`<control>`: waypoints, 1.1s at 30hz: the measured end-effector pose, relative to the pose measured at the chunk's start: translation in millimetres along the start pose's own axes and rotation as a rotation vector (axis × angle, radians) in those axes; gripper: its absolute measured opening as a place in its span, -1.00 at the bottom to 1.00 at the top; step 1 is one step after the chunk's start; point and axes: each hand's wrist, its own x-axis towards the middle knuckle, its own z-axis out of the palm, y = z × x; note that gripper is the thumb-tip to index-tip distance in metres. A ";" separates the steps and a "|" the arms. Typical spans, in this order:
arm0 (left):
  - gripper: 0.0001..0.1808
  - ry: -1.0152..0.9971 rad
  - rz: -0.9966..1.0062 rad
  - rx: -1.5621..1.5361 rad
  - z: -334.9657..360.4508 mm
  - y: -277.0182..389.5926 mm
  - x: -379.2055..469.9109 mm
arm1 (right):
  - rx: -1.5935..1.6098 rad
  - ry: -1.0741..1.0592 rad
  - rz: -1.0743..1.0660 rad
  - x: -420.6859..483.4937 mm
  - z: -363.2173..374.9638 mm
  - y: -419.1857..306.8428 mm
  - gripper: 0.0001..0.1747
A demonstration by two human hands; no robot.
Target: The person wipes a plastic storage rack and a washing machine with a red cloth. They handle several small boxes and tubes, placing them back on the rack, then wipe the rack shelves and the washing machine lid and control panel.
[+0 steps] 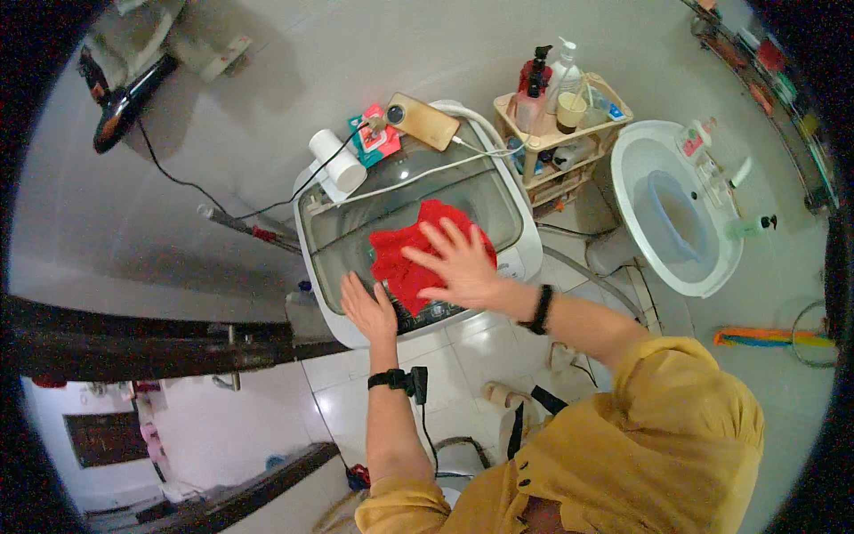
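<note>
A crumpled red cloth (397,250) lies on the glass lid (360,223) of a white top-loading washing machine (530,247). My right hand (457,263) rests over the cloth, palm down with fingers spread, and covers part of it. Left of the cloth, my left hand (370,310) is at the front left of the lid, fingers extended and nothing in it. At the back of the machine are a white cylinder (339,160), a teal and pink packet (375,140) and a gold smartphone (423,122) with a white cable plugged in.
A beige tiered rack (560,137) with pump bottles and a cup stands behind right. Further right is a white washbasin (627,200) holding a bluish basin (674,213). A hair dryer (133,100) hangs at upper left, its black cord running towards the machine. A grey hose (594,280) crosses the tiles.
</note>
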 end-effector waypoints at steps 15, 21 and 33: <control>-0.38 -0.017 -0.050 0.110 7.8 -3.7 -10.9 | -0.327 0.052 0.323 -22.8 0.1 67.6 -0.33; -0.37 -0.050 -0.070 0.139 6.7 -4.0 -9.8 | -0.358 0.009 0.227 -45.1 11.9 33.3 -0.28; -0.36 -0.100 -0.077 0.172 6.8 1.0 -6.3 | -0.151 -0.033 -0.052 53.8 62.8 -1.7 -0.30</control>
